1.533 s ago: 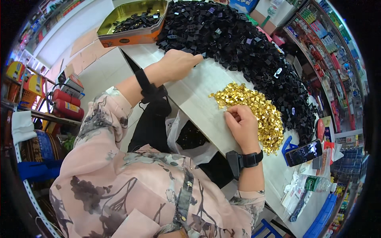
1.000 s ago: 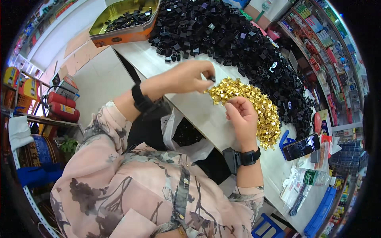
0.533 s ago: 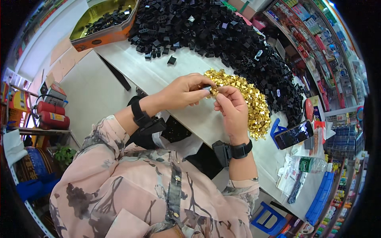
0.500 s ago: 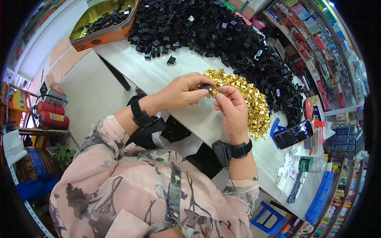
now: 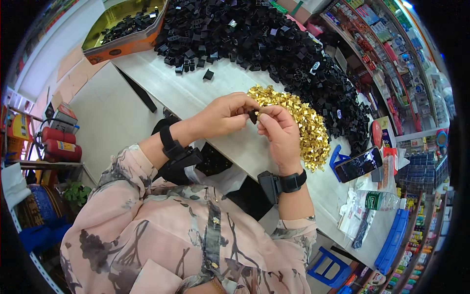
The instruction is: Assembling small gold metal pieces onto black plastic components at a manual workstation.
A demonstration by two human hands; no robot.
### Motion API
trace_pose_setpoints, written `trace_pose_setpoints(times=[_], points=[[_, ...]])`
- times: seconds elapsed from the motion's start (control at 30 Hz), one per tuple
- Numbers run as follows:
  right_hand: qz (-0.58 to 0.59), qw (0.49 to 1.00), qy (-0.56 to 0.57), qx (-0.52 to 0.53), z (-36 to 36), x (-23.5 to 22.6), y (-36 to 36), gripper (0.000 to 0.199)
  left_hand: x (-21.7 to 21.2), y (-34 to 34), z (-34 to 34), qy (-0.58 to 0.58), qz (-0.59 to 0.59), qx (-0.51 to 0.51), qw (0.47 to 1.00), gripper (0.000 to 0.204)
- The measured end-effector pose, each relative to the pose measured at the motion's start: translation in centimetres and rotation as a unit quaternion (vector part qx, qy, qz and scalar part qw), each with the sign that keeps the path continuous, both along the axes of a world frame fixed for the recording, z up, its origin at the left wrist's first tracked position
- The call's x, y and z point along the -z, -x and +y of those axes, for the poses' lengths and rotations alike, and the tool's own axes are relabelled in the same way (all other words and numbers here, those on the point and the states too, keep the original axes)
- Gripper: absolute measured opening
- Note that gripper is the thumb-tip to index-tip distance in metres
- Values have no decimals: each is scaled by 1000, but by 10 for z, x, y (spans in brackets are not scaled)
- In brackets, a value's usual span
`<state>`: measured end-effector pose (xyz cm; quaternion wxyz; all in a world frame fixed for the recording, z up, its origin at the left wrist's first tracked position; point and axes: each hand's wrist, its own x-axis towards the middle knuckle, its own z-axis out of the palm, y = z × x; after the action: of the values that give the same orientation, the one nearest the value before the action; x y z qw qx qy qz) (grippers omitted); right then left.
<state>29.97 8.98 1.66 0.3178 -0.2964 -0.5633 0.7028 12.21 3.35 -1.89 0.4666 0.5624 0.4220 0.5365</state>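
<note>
Between thumb and fingers, my left hand [image 5: 226, 114] pinches a small black plastic piece [image 5: 252, 116]. Fingertips of my right hand [image 5: 281, 136] meet it from the right, closed on a small gold piece [image 5: 258, 113] that is mostly hidden by the fingers. Both hands are over the table, at the near left side of a heap of shiny gold pieces [image 5: 313, 134]. Beyond that heap spreads a large pile of black plastic pieces [image 5: 230, 36]. One black piece [image 5: 208, 75] lies apart from the pile, on the pale tabletop [image 5: 183, 90].
An orange box [image 5: 120, 51] with black pieces inside stands at the far left. To the right are a phone [image 5: 360, 165] on a blue stand [image 5: 337, 159], a plastic bottle [image 5: 384, 201] and a blue tray [image 5: 391, 240]. Red fire extinguishers [image 5: 61, 147] stand left; stocked shelves line the right.
My left fingers have drawn in closer around the black piece, which now shows less and looks tilted. My right fingertips have come nearer to it. The whole view has shifted slightly.
</note>
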Motion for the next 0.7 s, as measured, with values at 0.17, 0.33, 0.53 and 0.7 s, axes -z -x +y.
trace_pose_setpoints(times=[0.17,0.33,0.53,0.7], points=[[1,1000,5,15,1,0,4,15,0,1,0,-24,2,14,1000,32],[11,1000,25,-13,0,0,3,15,-3,2,-1,30,-77,52,995,33],[12,1000,27,7,4,1,1,15,-1,-1,0,-13,-70,-20,997,26],[14,999,41,1,4,-1,1,14,1,0,1,-54,13,-40,998,24]])
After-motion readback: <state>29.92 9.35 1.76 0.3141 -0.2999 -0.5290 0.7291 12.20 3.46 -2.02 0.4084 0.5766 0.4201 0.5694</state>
